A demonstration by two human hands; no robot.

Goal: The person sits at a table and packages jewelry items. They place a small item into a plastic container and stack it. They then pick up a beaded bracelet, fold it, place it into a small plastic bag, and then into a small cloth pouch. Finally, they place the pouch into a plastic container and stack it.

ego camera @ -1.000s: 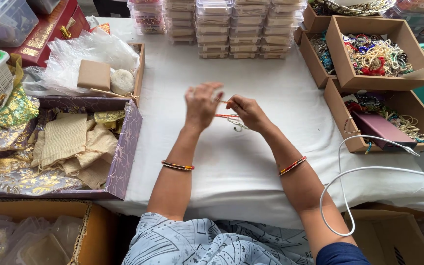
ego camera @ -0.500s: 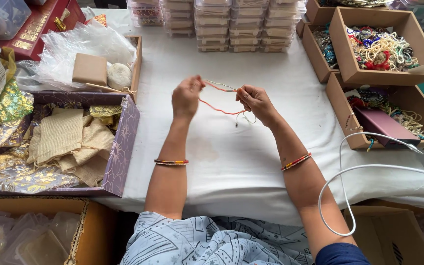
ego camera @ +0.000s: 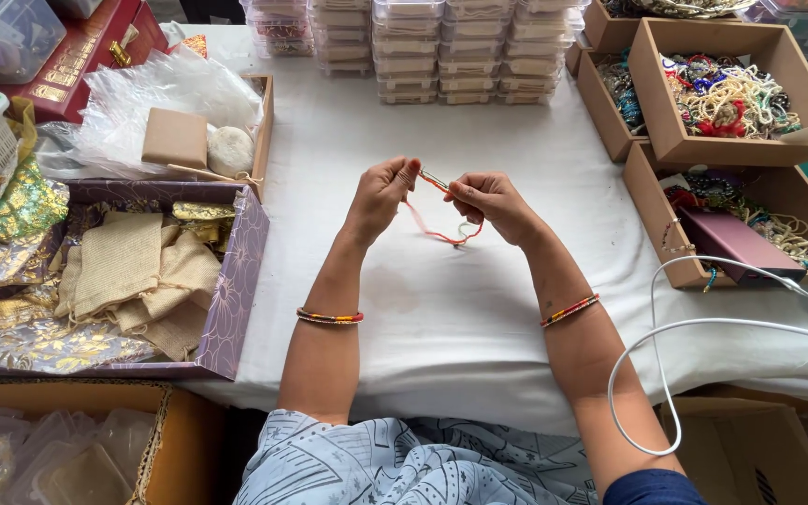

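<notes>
Both hands are up over the middle of the white-clothed counter. My left hand has its grip pinched together on one end of a thin orange cord, thumb and fingers closed at the top. My right hand has its grip clamped on the other end, where a small silvery bit sits between the two hands; too small to tell what it is. The cord hangs as a slack loop below my fingers, off the cloth, probably so I can work the ends together without it snagging. Hands are close, nearly touching, which keeps the short end steady.

Around me: a purple box of beige cloth pouches on the left, within easy reach. Behind it is a tray with a small tan box and clear plastic wrap. Stacks of clear plastic containers line the far edge. Open cardboard boxes of bead strings sit on the right, and a white cable loops over the near right edge.

Against half a second ago: my hands were then further apart with the cord stretched between them. Now they are drawn in and the cord droops. A second ago they were bunched together lower down. The bangles on both wrists, the boxes and the pouches are unchanged.
</notes>
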